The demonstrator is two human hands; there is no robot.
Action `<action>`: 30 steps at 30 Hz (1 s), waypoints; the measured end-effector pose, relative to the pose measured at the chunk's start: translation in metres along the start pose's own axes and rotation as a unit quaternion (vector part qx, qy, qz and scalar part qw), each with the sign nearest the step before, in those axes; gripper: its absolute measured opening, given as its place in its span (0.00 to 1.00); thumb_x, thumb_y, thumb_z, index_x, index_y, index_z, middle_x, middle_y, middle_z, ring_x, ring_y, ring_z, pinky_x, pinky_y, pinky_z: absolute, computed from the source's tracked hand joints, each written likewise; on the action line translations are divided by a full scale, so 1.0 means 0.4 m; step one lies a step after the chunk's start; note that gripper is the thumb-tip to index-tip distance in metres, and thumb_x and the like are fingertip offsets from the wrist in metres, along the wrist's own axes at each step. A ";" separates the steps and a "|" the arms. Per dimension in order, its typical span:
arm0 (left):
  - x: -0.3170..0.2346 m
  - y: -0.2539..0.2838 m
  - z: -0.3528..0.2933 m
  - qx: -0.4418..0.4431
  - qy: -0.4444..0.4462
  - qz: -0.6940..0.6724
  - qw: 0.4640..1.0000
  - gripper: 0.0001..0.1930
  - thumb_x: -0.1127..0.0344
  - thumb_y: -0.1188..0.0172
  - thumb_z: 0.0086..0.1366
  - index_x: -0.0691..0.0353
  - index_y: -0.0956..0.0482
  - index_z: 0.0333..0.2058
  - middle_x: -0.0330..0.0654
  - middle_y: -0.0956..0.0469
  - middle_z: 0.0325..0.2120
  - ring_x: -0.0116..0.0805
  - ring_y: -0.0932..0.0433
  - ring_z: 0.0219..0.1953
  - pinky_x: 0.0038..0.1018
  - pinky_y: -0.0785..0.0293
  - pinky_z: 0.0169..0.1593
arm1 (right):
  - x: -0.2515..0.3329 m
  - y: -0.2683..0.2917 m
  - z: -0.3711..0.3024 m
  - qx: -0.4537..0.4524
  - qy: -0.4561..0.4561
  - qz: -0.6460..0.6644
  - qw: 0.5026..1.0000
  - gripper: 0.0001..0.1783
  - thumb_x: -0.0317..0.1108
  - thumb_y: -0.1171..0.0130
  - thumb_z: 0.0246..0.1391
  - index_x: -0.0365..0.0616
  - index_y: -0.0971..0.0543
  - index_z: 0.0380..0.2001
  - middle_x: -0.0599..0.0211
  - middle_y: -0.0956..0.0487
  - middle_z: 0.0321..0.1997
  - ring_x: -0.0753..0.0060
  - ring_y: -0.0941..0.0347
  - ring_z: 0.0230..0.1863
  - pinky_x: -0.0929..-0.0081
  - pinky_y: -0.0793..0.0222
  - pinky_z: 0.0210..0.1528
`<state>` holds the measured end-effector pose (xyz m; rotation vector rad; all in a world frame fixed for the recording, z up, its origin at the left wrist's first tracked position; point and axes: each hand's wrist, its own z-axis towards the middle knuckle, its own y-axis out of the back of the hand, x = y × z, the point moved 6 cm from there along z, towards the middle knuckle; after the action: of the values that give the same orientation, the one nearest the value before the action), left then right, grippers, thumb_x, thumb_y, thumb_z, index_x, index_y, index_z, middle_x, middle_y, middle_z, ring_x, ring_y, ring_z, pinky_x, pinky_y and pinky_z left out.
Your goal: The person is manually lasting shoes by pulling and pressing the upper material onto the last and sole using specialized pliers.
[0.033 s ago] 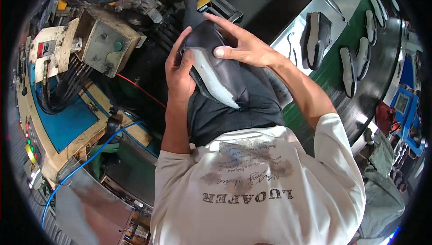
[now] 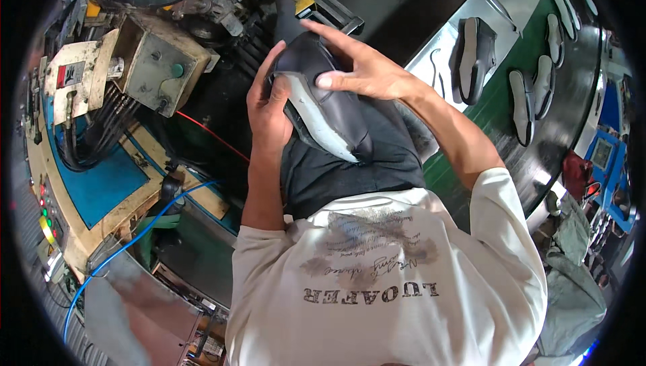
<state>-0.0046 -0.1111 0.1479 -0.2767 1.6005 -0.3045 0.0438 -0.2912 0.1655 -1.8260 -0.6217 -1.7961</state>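
A black leather shoe upper (image 2: 342,112) with a pale insole board along its underside rests against my lap, its narrow end pointing toward me. My left hand (image 2: 270,100) grips its left side, thumb pressed on the pale sole edge. From the right, my right hand (image 2: 360,73) wraps over the far end, with its thumb lying on the black leather and its fingers stretched along the far side. The palm sides of both hands are hidden by the shoe.
A machine with a grey control box (image 2: 158,63) stands at the left, by a blue panel (image 2: 108,177) and a blue hose (image 2: 128,239). On the right, a metal plate (image 2: 441,50) bears another shoe (image 2: 474,60); several more line a green conveyor (image 2: 494,114).
My right thumb has slid very slightly left on the leather. Otherwise both hands and the shoe upper look nearly the same.
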 end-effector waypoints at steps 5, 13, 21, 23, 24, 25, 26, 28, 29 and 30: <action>0.011 -0.016 0.011 -0.012 0.000 0.041 0.999 0.29 0.56 0.36 0.78 0.67 0.26 0.70 0.47 0.20 0.60 0.33 0.22 0.59 0.30 0.28 0.66 | -0.005 -0.004 0.003 -0.019 0.010 -0.119 0.993 0.53 0.54 0.26 0.62 0.52 0.40 0.81 0.46 0.32 0.77 0.50 0.35 0.78 0.58 0.39 0.78; 0.053 -0.027 0.013 0.069 0.115 -0.218 0.967 0.29 0.60 0.47 0.83 0.68 0.38 0.76 0.51 0.31 0.72 0.41 0.32 0.72 0.39 0.39 0.76 | -0.110 0.028 -0.010 -0.037 -0.053 0.163 0.985 0.43 0.46 0.29 0.66 0.52 0.34 0.79 0.59 0.26 0.69 0.63 0.28 0.67 0.63 0.32 0.73; 0.088 -0.027 -0.012 -0.036 0.012 0.104 0.994 0.28 0.57 0.43 0.81 0.69 0.31 0.71 0.51 0.26 0.66 0.40 0.27 0.67 0.36 0.34 0.72 | -0.112 0.007 -0.017 -0.051 -0.059 0.178 0.981 0.44 0.50 0.30 0.66 0.53 0.34 0.79 0.57 0.26 0.69 0.62 0.28 0.67 0.63 0.31 0.73; 0.095 -0.023 -0.011 -0.054 0.025 0.171 0.984 0.28 0.57 0.41 0.81 0.70 0.30 0.69 0.51 0.25 0.65 0.41 0.26 0.66 0.36 0.33 0.70 | -0.120 0.002 -0.020 -0.063 -0.073 0.133 0.986 0.44 0.53 0.31 0.67 0.53 0.35 0.79 0.53 0.28 0.71 0.57 0.30 0.70 0.58 0.32 0.74; 0.098 -0.018 -0.010 -0.071 0.037 0.241 0.967 0.27 0.57 0.40 0.80 0.70 0.29 0.67 0.51 0.24 0.63 0.41 0.25 0.64 0.37 0.32 0.69 | -0.129 0.001 -0.019 -0.064 -0.072 0.132 0.987 0.44 0.53 0.31 0.67 0.53 0.35 0.79 0.53 0.28 0.71 0.57 0.30 0.70 0.58 0.32 0.74; 0.109 -0.010 -0.010 -0.094 0.071 0.257 0.959 0.25 0.57 0.39 0.79 0.71 0.27 0.64 0.51 0.24 0.61 0.40 0.25 0.62 0.37 0.30 0.67 | -0.143 0.002 -0.018 -0.074 -0.079 0.120 0.987 0.45 0.55 0.31 0.66 0.53 0.35 0.80 0.51 0.29 0.73 0.55 0.31 0.71 0.56 0.33 0.75; 0.120 -0.006 -0.007 -0.093 0.072 0.255 0.960 0.25 0.57 0.39 0.79 0.71 0.27 0.64 0.51 0.24 0.61 0.40 0.25 0.62 0.37 0.30 0.67 | -0.157 0.003 -0.021 -0.085 -0.086 0.109 0.987 0.46 0.57 0.32 0.66 0.52 0.36 0.80 0.48 0.30 0.74 0.53 0.32 0.73 0.54 0.34 0.76; 0.148 -0.001 -0.001 -0.086 0.137 0.105 0.981 0.26 0.60 0.38 0.78 0.70 0.28 0.66 0.52 0.23 0.61 0.41 0.25 0.62 0.38 0.30 0.67 | -0.168 -0.017 -0.040 -0.099 -0.117 0.119 0.981 0.49 0.59 0.31 0.65 0.48 0.37 0.80 0.44 0.31 0.75 0.49 0.32 0.74 0.54 0.36 0.77; 0.150 0.001 -0.020 -0.060 0.149 0.098 0.982 0.33 0.64 0.38 0.76 0.70 0.36 0.73 0.54 0.28 0.67 0.44 0.28 0.68 0.37 0.35 0.72 | -0.170 -0.024 -0.062 -0.120 -0.123 0.018 0.985 0.51 0.59 0.31 0.64 0.46 0.37 0.80 0.42 0.31 0.75 0.48 0.33 0.74 0.55 0.37 0.78; 0.146 0.003 -0.050 -0.061 0.151 0.094 0.982 0.33 0.64 0.38 0.76 0.70 0.36 0.73 0.54 0.28 0.67 0.44 0.28 0.68 0.37 0.35 0.72 | -0.161 -0.026 -0.091 -0.140 -0.128 -0.085 0.978 0.52 0.60 0.30 0.64 0.43 0.38 0.80 0.40 0.31 0.75 0.46 0.33 0.75 0.55 0.38 0.78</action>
<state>-0.0277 -0.1304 0.0938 -0.1756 1.9348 -0.1047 0.0076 -0.3047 0.1017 -2.2822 -0.6637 -1.8474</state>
